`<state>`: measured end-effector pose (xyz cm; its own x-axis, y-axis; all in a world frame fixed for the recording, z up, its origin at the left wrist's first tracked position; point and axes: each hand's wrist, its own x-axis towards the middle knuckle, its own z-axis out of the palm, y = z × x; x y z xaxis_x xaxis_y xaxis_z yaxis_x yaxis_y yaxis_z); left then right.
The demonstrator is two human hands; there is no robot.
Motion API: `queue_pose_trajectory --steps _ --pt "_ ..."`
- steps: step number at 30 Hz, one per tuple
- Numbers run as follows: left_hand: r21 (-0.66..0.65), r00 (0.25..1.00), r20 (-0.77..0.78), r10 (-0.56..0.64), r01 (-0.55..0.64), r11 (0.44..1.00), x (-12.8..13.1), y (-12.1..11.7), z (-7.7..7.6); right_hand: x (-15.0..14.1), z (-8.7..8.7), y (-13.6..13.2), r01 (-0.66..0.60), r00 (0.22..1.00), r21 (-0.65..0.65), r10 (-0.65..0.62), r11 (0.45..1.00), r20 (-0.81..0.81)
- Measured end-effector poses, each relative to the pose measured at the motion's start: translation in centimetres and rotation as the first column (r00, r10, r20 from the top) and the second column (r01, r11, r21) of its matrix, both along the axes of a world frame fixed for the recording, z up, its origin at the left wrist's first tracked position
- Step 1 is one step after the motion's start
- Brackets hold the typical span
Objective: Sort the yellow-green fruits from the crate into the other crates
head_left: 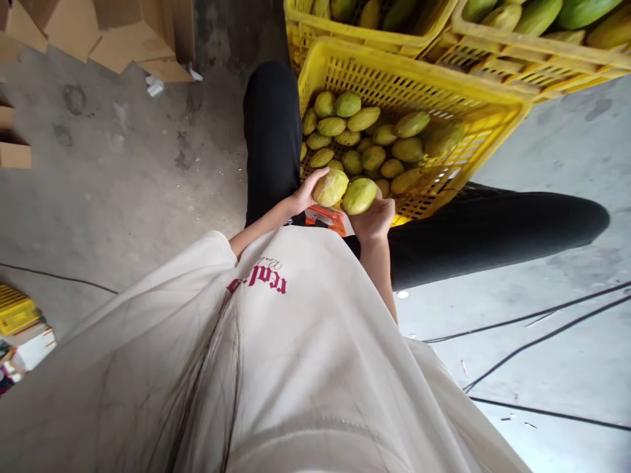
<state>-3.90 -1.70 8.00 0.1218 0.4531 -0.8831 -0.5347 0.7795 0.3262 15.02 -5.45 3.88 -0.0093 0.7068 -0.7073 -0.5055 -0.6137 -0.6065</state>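
Note:
My left hand (304, 194) is closed round a yellow-green mango (330, 188), thumb along its upper side. Just to the right, my right hand (373, 220) grips a second, greener mango (359, 196) from below and behind. The two fruits sit side by side, close together, over the near edge of a yellow plastic crate (493, 112). Inside that crate lie several more green and yellow mangoes (373, 157). Part of an orange-red object (328, 219) shows below my hands, between my legs; its kind is hard to tell.
Behind stand two more yellow crates, one straight ahead (345, 31) and one at the right (537, 59), holding fruit. Open cardboard boxes (123, 39) are at the upper left. Black cables (532, 341) run across the floor at right. My legs (273, 131) straddle the near crate.

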Motion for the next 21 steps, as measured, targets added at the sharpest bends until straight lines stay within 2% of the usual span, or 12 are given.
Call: queue_pose_trajectory --steps 3,7,11,15,18,21 --pt "-0.004 1.0 0.021 0.008 -0.008 1.0 0.0 0.1 -0.1 0.1 -0.6 0.0 -0.028 0.999 0.046 0.027 0.999 0.024" --pt "-0.006 0.998 -0.031 0.048 -0.049 0.999 -0.2 -0.1 0.2 -0.1 -0.9 -0.1 -0.016 0.999 0.019 0.015 1.0 0.046" --pt "0.032 0.997 -0.039 0.064 -0.063 0.998 -0.6 -0.5 1.1 -0.7 0.3 0.0 -0.035 0.997 -0.113 0.043 0.993 0.068" --pt "0.026 0.998 -0.065 0.018 -0.016 1.0 -0.8 -0.6 1.6 -1.4 1.7 0.6 -0.021 0.988 -0.183 0.049 0.983 0.148" --pt "0.02 0.993 -0.119 0.021 -0.018 1.0 -0.8 -0.7 1.7 -1.7 2.0 1.0 0.013 0.966 -0.266 0.056 0.964 0.252" --pt "-0.032 0.977 -0.202 0.07 -0.079 0.996 -0.6 -0.6 1.8 -1.5 1.9 1.7 0.035 0.944 -0.334 0.079 0.942 0.321"
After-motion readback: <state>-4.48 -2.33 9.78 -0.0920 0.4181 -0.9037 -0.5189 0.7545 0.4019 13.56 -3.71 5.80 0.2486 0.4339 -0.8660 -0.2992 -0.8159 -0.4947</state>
